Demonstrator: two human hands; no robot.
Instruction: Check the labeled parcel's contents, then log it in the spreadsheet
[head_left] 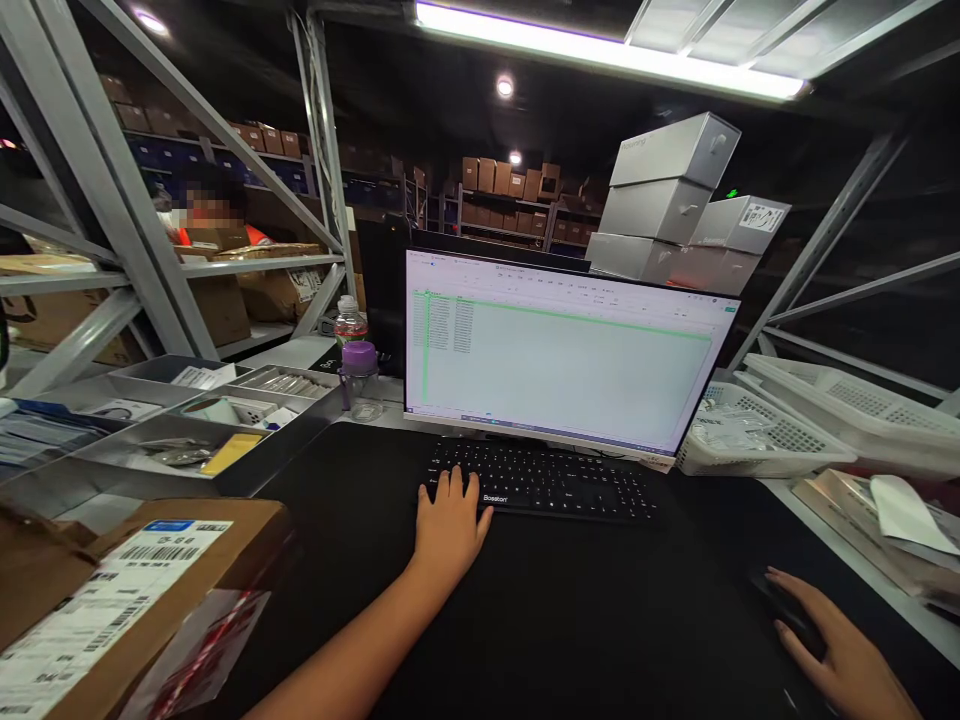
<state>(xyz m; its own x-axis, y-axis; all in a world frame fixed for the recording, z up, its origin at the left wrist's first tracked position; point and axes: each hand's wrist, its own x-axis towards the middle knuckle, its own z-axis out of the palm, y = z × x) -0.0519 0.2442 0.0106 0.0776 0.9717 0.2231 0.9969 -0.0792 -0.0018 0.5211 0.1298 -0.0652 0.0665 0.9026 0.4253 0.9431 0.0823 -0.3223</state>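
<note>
My left hand rests on the left end of a black keyboard, fingers apart on the keys and holding nothing. At the lower right, my right hand is curved around a black computer mouse, with thumb and fingers along its sides. Both keyboard and mouse are on a wide black desk mat. Behind the keyboard stands a monitor showing a spreadsheet with a green highlighted row and column. The text on it is too small to read.
A labelled cardboard box sits at the lower left. Behind it is a divided grey tray of small items. A purple-lidded bottle stands left of the monitor. White baskets and stacked grey boxes are right. A person is beyond the shelves.
</note>
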